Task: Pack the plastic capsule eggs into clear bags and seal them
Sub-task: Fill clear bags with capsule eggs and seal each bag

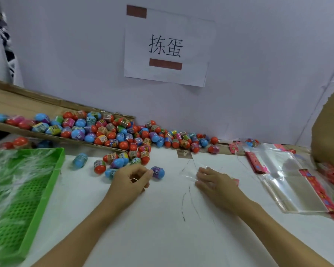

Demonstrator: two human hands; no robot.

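We read small packing station, workshop sort. Printed paper sign (169,48) taped on plain partition wall (258,74) above white worktop (162,228). Bulk heap of capsule eggs (112,130) spilling from flattened cardboard (27,105). Stack of clear bags (289,182) with red headers at right; green plastic crate (27,189) at left.

One legible sign: a white paper sheet (167,49) fixed to the wall (258,74) bears two large black printed characters, 拣蛋. Brown tape strips (165,64) sit at its top left corner and below the characters. The capsule eggs (102,130) carry printed wrap labels, possibly with small figures, too blurred to read.
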